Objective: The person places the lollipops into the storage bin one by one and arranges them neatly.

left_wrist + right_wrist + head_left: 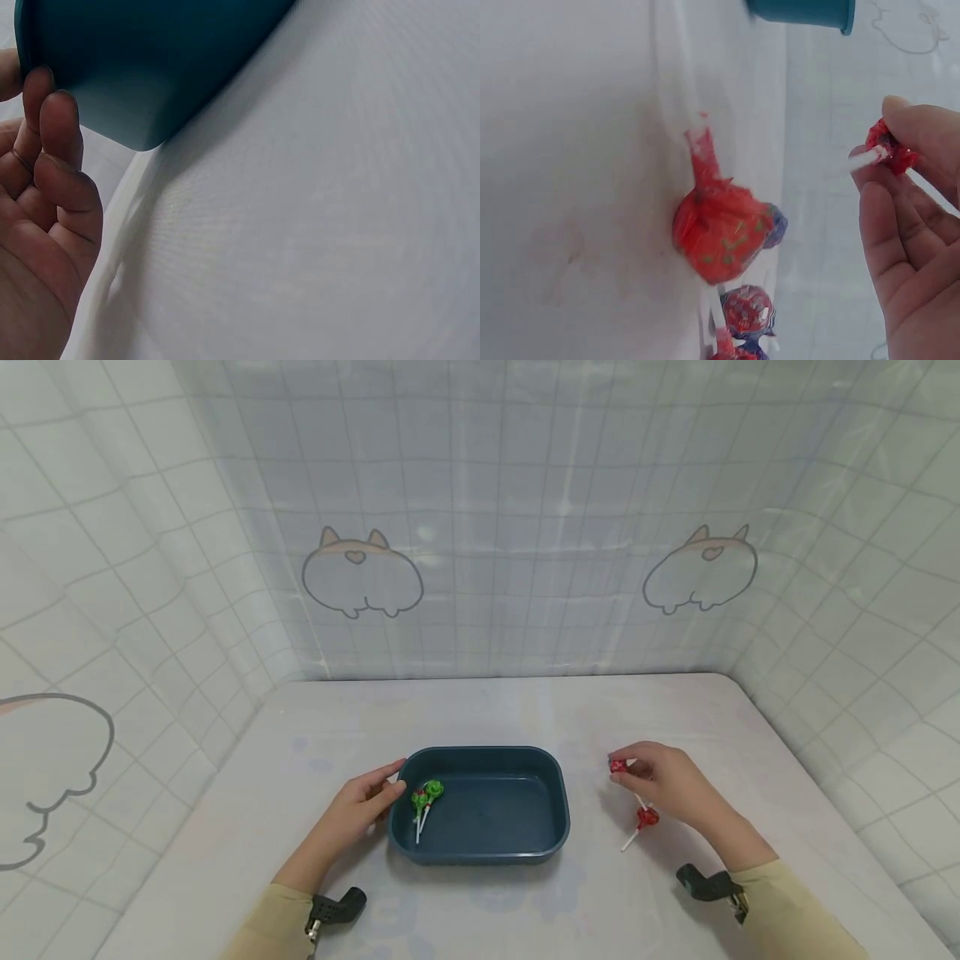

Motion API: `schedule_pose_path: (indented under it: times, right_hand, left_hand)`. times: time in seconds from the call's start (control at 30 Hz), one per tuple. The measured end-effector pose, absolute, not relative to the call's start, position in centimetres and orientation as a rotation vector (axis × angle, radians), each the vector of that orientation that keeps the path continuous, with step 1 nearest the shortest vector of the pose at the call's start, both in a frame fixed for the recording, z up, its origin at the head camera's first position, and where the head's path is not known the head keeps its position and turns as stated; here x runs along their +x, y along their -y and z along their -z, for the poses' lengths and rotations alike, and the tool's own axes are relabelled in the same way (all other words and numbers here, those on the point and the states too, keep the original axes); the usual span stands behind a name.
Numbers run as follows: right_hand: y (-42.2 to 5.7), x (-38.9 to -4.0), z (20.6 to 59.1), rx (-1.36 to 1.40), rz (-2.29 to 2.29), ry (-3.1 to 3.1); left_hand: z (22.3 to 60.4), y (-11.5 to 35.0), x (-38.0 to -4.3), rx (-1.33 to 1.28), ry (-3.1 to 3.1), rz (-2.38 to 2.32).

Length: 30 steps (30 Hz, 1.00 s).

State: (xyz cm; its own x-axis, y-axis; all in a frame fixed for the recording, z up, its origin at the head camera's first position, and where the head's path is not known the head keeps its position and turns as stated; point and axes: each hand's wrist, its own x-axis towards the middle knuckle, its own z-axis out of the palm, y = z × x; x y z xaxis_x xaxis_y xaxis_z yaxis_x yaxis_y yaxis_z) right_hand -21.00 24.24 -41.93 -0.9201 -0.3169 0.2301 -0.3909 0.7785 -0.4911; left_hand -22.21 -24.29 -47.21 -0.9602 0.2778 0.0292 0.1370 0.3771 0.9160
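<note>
A dark blue rectangular tray (480,857) stands on the table. At its left end my left hand (366,800) holds the rim, the thumb on top and the fingers against the outer wall; the left wrist view shows these fingers (61,131) bent at the wall. Green lollipops (433,788) lie inside the tray's left part, sticks toward me. To the right of the tray, my right hand (663,777) pinches a red lollipop (889,146) between thumb and fingers, above the table. Below that hand another red lollipop (647,817) lies on the table.
Behind the nearer red lollipop, the right wrist view shows more wrapped lollipops (748,309), partly hidden in the head view by the right hand. The white-covered table (480,910) meets grid-patterned curtains (495,610) at the back and on both sides.
</note>
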Motion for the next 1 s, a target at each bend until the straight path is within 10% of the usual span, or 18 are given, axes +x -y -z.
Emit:
schedule_pose_path:
  times: [1.0]
  right_hand:
    - [-20.0, -23.1, 37.4, 0.581, -1.348, 2.866]
  left_hand:
    - [46.9, 24.2, -21.9, 0.358, -2.517, -1.605]
